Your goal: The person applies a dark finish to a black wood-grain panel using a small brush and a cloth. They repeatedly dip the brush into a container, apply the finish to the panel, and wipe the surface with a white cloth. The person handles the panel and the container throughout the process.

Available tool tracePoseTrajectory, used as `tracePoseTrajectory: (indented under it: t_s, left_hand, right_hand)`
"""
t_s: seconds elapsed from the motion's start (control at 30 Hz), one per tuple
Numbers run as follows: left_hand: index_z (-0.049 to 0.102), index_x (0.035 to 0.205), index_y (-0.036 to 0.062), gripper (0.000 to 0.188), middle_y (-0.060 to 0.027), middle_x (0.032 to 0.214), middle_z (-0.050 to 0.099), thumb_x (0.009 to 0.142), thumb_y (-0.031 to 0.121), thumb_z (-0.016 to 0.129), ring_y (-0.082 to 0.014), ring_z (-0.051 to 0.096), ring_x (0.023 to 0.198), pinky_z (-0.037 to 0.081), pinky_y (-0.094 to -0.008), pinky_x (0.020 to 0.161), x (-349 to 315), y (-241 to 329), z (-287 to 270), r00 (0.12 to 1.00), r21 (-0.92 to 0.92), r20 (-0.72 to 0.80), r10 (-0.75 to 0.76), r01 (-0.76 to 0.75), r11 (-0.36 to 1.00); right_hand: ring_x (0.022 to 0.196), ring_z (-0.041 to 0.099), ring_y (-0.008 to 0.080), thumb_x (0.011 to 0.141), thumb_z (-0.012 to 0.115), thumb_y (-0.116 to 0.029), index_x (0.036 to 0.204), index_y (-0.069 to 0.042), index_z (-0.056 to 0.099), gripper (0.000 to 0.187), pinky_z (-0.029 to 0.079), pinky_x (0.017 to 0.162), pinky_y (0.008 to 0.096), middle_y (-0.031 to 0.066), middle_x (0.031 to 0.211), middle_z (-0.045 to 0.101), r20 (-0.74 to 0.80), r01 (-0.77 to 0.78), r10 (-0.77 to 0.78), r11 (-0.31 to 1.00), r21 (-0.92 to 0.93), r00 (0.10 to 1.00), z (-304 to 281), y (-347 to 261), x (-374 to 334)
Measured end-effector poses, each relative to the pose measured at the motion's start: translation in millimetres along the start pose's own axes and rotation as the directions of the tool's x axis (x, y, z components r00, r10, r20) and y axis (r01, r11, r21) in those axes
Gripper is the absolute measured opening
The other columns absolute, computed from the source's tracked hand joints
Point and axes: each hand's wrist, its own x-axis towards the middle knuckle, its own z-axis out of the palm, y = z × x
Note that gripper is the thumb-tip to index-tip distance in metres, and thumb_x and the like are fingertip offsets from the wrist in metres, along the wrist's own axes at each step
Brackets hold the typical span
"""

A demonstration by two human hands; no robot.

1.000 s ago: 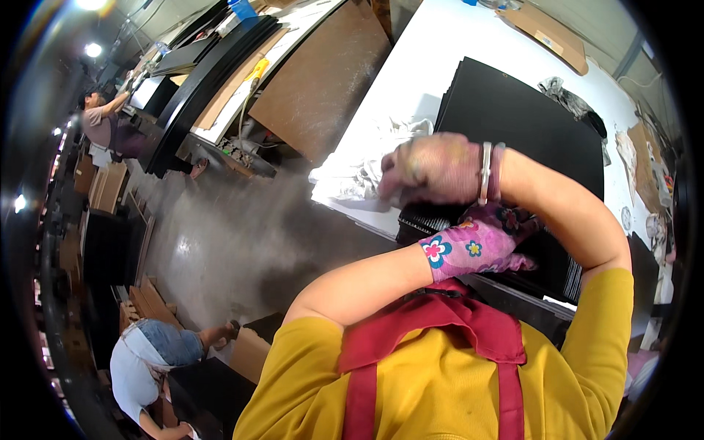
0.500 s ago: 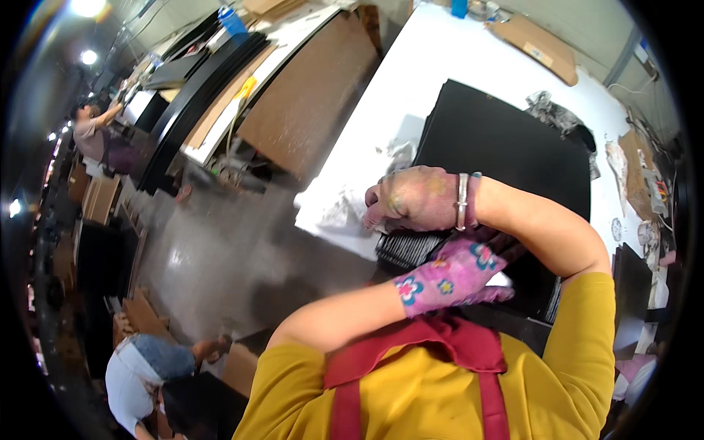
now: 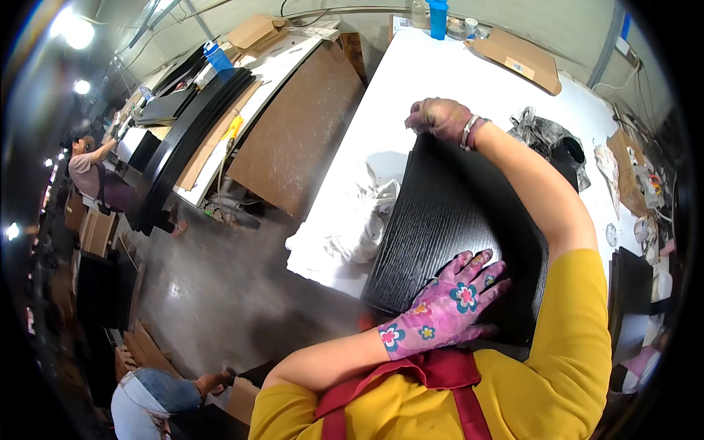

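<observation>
While flat on table (image 3: 440,81), both hands (image 3: 447,304) against black panel (image 3: 447,220)

We see the panel (image 3: 447,227) lying on the table (image 3: 440,81), our left hand (image 3: 447,308) flat on its near end, our right hand (image 3: 438,117) at its far edge, a cloth (image 3: 352,220) just left of it.

white rag (image 3: 357,220), blue bottle (image 3: 438,17), cardboard sheet (image 3: 518,56).

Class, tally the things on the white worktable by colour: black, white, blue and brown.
Black: 2, the ridged panel and the pot
White: 1, the crumpled cloth
Blue: 1, the bottle
Brown: 1, the cardboard sheet
Total: 5
</observation>
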Motion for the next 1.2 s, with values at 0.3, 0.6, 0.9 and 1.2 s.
tracePoseTrajectory:
  t_s: [0.3, 0.6, 0.9, 1.2]
  left_hand:
    - [0.040, 0.145, 0.0115, 0.078, -0.0145, 0.150, 0.037, 0.083, 0.053, 0.063, -0.0344, 0.029, 0.142, 0.021, -0.0496, 0.115, 3, 3, -6, 0.995, 0.061, 0.095, -0.026, 0.020, 0.998]
    - [0.052, 0.133, 0.0074, 0.043, -0.0116, 0.119, 0.060, 0.094, 0.021, 0.061, -0.0276, 0.059, 0.108, 0.047, -0.0367, 0.094, -18, -78, -49, 0.971, -0.077, -0.233, -0.047, 0.030, 0.997]
    - [0.040, 0.146, 0.0194, 0.060, -0.0202, 0.140, 0.048, 0.090, 0.026, 0.061, -0.0376, 0.048, 0.127, 0.038, -0.0510, 0.105, -105, -212, 27, 0.682, 0.366, -0.120, -0.722, 0.706, 0.606]
    - [0.047, 0.138, 0.0011, 0.065, -0.0227, 0.137, 0.050, 0.084, 0.026, 0.072, -0.0331, 0.047, 0.129, 0.038, -0.0406, 0.108, -143, -115, -125, 0.548, 0.120, -0.597, -0.586, 0.783, 0.610]
  right_hand:
    - [0.096, 0.065, 0.0228, 0.093, 0.055, -0.012, 0.110, -0.005, 0.067, 0.022, 0.051, 0.087, 0.0325, 0.0093, 0.104, 0.067, -0.338, -0.157, 0.128, 0.986, -0.060, 0.932, -33, 6, -21]
    - [0.112, 0.058, 0.0166, 0.091, 0.061, -0.014, 0.125, -0.006, 0.061, 0.035, 0.044, 0.101, 0.0297, 0.0062, 0.120, 0.063, -0.289, -0.192, 0.438, 0.773, 0.604, 0.851, -42, -42, -189]
    - [0.112, 0.055, 0.0133, 0.080, 0.062, -0.035, 0.128, -0.002, 0.058, 0.058, 0.038, 0.100, 0.0265, 0.0050, 0.120, 0.063, -0.239, -0.082, 0.484, 0.552, 0.830, 0.842, -15, -64, -294]
    - [0.094, 0.057, 0.0065, 0.089, 0.060, -0.024, 0.124, -0.001, 0.061, 0.042, 0.043, 0.079, 0.0203, 0.0029, 0.111, 0.065, -0.307, 0.142, 0.485, 0.347, 0.927, 0.819, 11, -42, -297]
